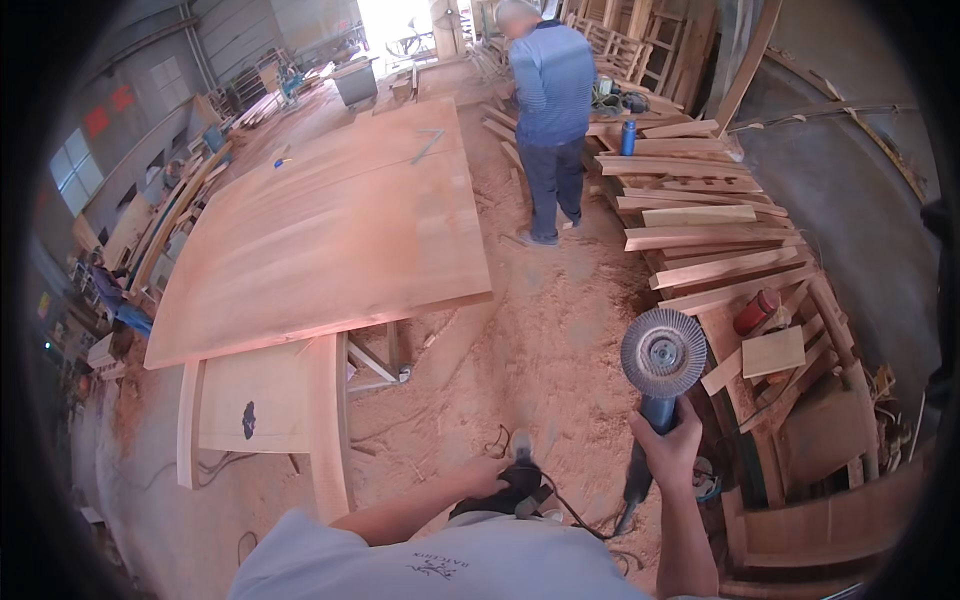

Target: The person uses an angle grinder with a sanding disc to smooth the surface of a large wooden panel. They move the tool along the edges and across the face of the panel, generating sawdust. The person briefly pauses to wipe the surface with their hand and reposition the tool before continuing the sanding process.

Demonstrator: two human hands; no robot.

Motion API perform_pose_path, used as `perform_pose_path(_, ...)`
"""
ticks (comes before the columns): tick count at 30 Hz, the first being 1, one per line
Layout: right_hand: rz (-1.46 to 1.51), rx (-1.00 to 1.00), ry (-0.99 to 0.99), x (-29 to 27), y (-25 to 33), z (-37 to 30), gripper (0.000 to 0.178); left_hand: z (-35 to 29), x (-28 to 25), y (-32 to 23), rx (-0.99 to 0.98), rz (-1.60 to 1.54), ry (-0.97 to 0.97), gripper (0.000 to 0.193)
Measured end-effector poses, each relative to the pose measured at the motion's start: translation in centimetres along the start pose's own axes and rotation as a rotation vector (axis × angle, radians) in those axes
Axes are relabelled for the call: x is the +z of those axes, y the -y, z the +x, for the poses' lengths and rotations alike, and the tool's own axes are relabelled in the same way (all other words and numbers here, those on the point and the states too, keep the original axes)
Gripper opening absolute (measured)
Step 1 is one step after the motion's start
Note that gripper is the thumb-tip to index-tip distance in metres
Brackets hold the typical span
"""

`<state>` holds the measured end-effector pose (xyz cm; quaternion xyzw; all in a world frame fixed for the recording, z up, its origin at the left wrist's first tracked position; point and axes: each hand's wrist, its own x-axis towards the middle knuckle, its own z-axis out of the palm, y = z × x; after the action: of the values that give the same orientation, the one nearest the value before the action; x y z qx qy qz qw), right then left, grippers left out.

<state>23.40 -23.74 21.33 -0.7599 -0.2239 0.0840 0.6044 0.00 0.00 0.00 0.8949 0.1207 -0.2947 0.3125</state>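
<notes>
My right hand [672,445] is closed around the body of a blue-and-black angle grinder [657,411]. The grinder stands upright, its round grey flap disc [664,353] at the top and facing me. Down at my waist, my left hand [485,478] rests against a black item [515,487] that I cannot make out. Its fingers are mostly hidden. To the left of both hands lies a large wooden panel [330,240], apart from the grinder and dusted with reddish sawdust. Wooden boards and posts [330,420] support its near end.
A person in a blue top [553,90] stands ahead, beyond the panel's right edge. Stacked wooden strips [715,235] line the right side, with a blue bottle [628,138] and a red cylinder [757,312]. Sawdust covers the floor [545,360]. Another person [115,292] is far left.
</notes>
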Motion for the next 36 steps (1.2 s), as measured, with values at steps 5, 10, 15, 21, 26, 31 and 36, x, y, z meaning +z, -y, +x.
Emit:
perform_pose_path(5, 0.124, 0.128, 0.033, 2.7, -1.6, 12.4, 0.037, 8.3, -10.4, -13.4, 0.723, -0.414, -0.269, 0.084)
perform_pose_path(10, 0.207, 0.251, 0.076, 8.7, -5.1, 25.6, 0.031, 14.7, -19.5, -12.3, 0.546, -1.118, 0.219, 0.08)
perform_pose_path(15, 0.358, 0.43, 0.066, 14.4, -11.0, 34.6, 0.032, 17.7, -26.8, -9.3, 0.43, -1.399, 0.193, 0.066)
perform_pose_path(21, 0.384, 0.547, 0.094, 20.2, -16.3, 41.3, 0.03, 24.7, -32.2, -7.7, 0.009, -1.217, -0.025, 0.056)
perform_pose_path(26, 0.298, 0.446, 0.122, 26.0, -18.6, 46.5, 0.027, 29.5, -39.2, -6.6, -0.182, -1.345, -0.14, 0.045)
perform_pose_path(31, 0.292, 0.55, 0.536, 29.8, -18.2, 52.3, 0.046, 33.5, -46.3, -5.2, -0.243, -1.505, -0.33, 0.047)
perform_pose_path(36, 0.23, 0.442, 0.77, 32.2, -14.6, 59.1, 0.042, 34.2, -51.4, -2.2, -0.348, -1.386, -0.572, 0.04)
